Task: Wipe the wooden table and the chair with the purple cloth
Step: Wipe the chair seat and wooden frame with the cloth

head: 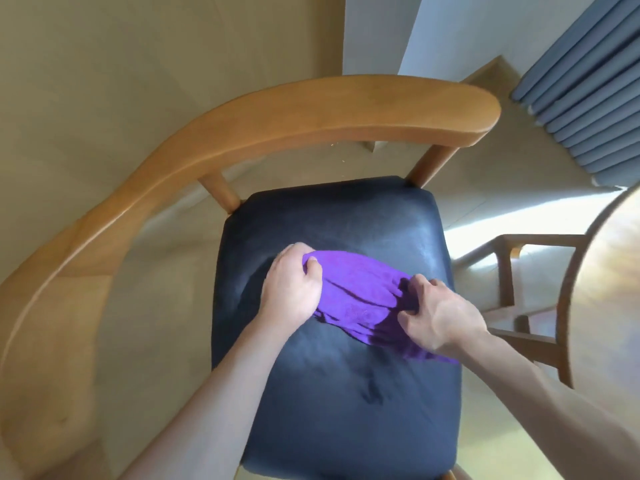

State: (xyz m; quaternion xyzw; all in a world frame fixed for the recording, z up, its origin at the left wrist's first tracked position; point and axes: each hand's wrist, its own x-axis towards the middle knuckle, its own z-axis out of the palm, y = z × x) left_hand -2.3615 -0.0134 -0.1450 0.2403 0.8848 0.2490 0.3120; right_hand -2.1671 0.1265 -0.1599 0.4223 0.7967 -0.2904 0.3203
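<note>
Both hands, left hand (292, 282) and right hand (438, 317), gripping purple cloth (360, 292) closed-fisted at frame centre; keeping it flat against chair (329, 216) seat.

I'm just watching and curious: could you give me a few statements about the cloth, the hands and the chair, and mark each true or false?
1. The purple cloth lies on the chair's dark seat. True.
2. Only one hand holds the cloth. False: the left hand and the right hand both grip it.
3. The chair's backrest is curved wood. True.
4. The cloth is spread flat. False: it is bunched between the hands.
5. The round wooden table stands to the left. False: it is at the right edge.
</note>
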